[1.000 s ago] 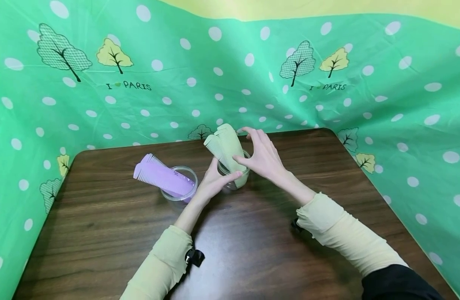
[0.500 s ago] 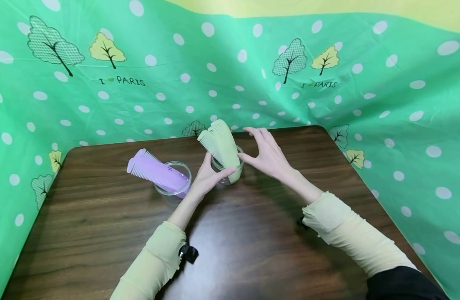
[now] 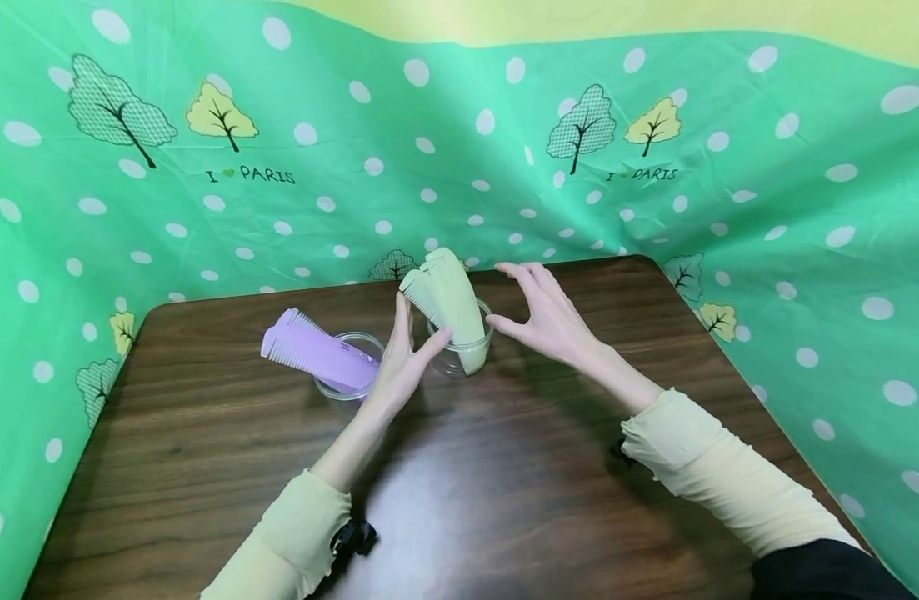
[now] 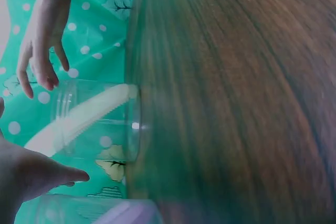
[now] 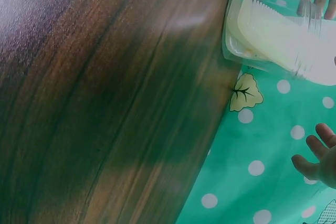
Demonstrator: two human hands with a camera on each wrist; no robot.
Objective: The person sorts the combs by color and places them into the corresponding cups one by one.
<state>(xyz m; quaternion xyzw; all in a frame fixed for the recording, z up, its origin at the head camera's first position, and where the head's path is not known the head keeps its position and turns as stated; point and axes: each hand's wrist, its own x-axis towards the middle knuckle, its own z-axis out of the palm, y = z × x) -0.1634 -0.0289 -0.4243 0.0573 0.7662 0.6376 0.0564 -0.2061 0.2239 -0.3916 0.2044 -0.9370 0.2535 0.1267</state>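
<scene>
Pale green combs lean leftward in a clear plastic jar near the back of the table. My left hand is just left of that jar, thumb and fingers spread apart. To the jar's right, my right hand hovers with fingers loosely extended and nothing in them. The left wrist view shows the jar standing between both hands, with a gap to each. Purple combs lean left in a second clear jar, which my left hand partly covers.
Both jars stand on a dark wooden table. A green dotted cloth hangs behind the table and along its sides. The second jar is close beside my left hand.
My left hand has let go of the green combs' jar and drawn back to the left. My right hand has moved slightly away to the right. The jars stay in place.
</scene>
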